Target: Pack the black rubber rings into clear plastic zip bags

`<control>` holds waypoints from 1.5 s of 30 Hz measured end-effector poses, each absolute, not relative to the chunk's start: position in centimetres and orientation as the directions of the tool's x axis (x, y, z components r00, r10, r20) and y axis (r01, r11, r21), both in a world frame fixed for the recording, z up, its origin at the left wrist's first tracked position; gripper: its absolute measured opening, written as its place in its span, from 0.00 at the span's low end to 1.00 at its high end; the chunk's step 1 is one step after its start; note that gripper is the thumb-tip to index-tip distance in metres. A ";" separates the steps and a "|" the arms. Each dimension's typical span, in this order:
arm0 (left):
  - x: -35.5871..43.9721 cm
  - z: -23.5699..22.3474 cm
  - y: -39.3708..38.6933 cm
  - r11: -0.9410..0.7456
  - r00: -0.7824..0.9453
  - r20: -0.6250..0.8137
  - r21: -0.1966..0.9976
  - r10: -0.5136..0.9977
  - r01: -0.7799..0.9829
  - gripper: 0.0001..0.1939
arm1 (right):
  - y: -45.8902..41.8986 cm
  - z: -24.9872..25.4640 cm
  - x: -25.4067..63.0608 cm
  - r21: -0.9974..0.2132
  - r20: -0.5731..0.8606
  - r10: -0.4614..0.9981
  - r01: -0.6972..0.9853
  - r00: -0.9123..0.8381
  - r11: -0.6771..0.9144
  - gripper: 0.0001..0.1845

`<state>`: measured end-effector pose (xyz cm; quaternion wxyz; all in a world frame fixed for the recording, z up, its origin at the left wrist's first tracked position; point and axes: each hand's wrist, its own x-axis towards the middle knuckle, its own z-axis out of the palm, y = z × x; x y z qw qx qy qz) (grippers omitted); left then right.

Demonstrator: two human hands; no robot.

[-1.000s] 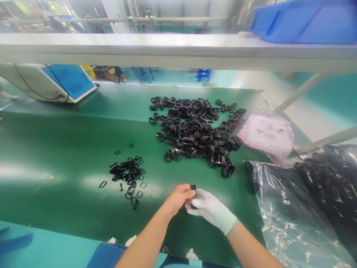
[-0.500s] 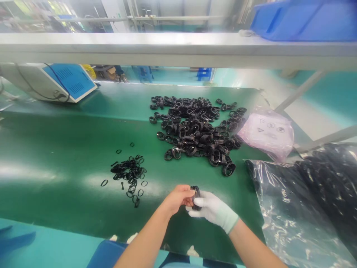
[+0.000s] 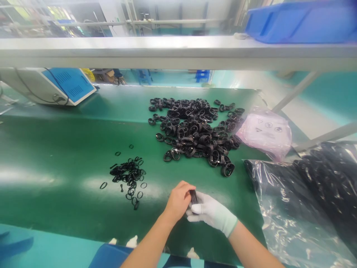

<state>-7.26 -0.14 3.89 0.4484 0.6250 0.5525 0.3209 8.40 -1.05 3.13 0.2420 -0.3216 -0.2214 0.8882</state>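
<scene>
A small coil of black cable (image 3: 193, 197) is held between my two hands above the green mat near its front edge. My bare left hand (image 3: 180, 199) grips the coil from the left with its fingers closed on the upper end. From the right, my white-gloved right hand (image 3: 208, 211) wraps its thumb and fingers round the lower part. Beyond my hands lies a large heap of similar coiled black cables (image 3: 195, 130). Left of my hands is a loose pile of small black rubber bands (image 3: 129, 171), several scattered singly around it.
Clear plastic bags with black contents (image 3: 295, 208) lie at the right. Behind them sits a pink plastic bag (image 3: 266, 128). A blue and white machine (image 3: 69, 85) stands back left. A shelf (image 3: 139, 48) crosses above the green table, carrying a blue bin (image 3: 301, 22).
The coil has turned in my hands, now showing its side windings. My left hand has rolled over, its back now facing up. The heap and the bands lie as before.
</scene>
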 end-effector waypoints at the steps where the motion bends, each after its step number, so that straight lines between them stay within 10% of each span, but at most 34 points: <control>1: -7.2 3.8 -0.2 -0.024 0.189 -0.064 0.905 0.980 0.426 0.20 | -1.1 3.2 8.3 -0.549 -0.458 0.572 -0.290 -0.681 -0.784 0.22; 20: -6.4 3.5 0.5 -0.050 0.110 -0.002 0.884 0.994 0.466 0.18 | -0.5 4.7 8.0 -0.436 -0.482 0.569 -0.381 -0.667 -0.815 0.18; 25: -7.3 4.0 0.9 0.228 0.203 -0.314 0.906 0.928 0.356 0.18 | -0.9 4.7 7.3 -0.823 -0.568 0.786 0.127 -0.244 -0.554 0.30; 28: -7.5 4.4 0.8 0.331 0.220 -0.431 0.864 0.875 0.378 0.16 | -1.4 4.7 6.9 -0.835 -0.419 0.908 0.402 -0.021 -0.376 0.41; 35: -6.9 3.8 1.0 0.389 0.196 -0.420 0.904 0.886 0.177 0.13 | -1.0 5.7 8.9 -0.750 -0.479 0.759 -0.244 -0.440 -0.615 0.28; 45: -6.4 3.5 0.8 0.171 0.079 -0.221 0.897 0.972 0.407 0.08 | -0.6 5.5 8.5 -0.763 -0.425 0.740 -0.232 -0.521 -0.603 0.30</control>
